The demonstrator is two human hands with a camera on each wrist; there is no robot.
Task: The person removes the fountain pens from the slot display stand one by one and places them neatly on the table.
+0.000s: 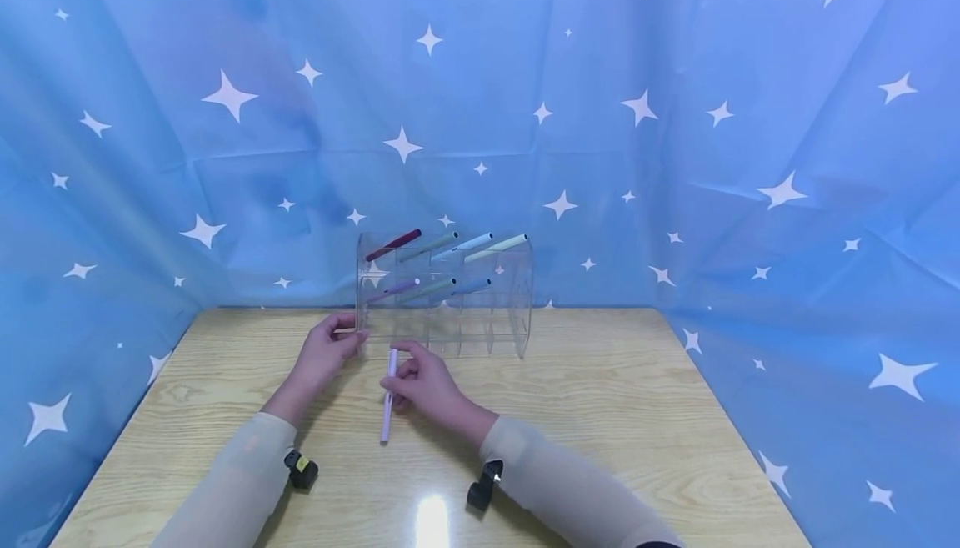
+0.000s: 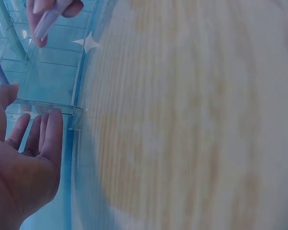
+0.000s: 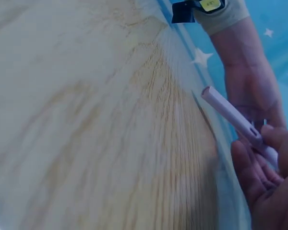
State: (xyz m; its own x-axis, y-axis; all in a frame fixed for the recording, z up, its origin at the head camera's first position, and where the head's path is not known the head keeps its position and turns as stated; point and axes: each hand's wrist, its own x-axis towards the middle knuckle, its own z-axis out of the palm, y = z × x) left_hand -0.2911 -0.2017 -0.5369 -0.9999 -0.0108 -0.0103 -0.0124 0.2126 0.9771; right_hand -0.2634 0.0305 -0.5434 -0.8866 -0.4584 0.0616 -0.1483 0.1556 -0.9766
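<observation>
A clear plastic pen rack point(image 1: 480, 346) stands near the table's back edge. My left hand point(image 1: 327, 354) holds its left side, thumb over the front and fingers along the outer wall. In the left wrist view, the rack's side panel point(image 2: 43, 106) runs between the thumb and fingers of my left hand point(image 2: 31, 167). My right hand point(image 1: 429, 383) pinches a pale lavender pen point(image 1: 387, 414) in front of the rack's lower left part. In the right wrist view the pen point(image 3: 230, 112) slants out from between thumb and fingers, a slot showing in its side.
Several pens lie slanted in two rows in the rack, among them a dark red pen point(image 1: 393, 244) on top and a purple pen point(image 1: 402, 286) below. A wooden table point(image 1: 615, 423) lies beneath. Behind hangs a blue star-patterned cloth point(image 1: 600, 156).
</observation>
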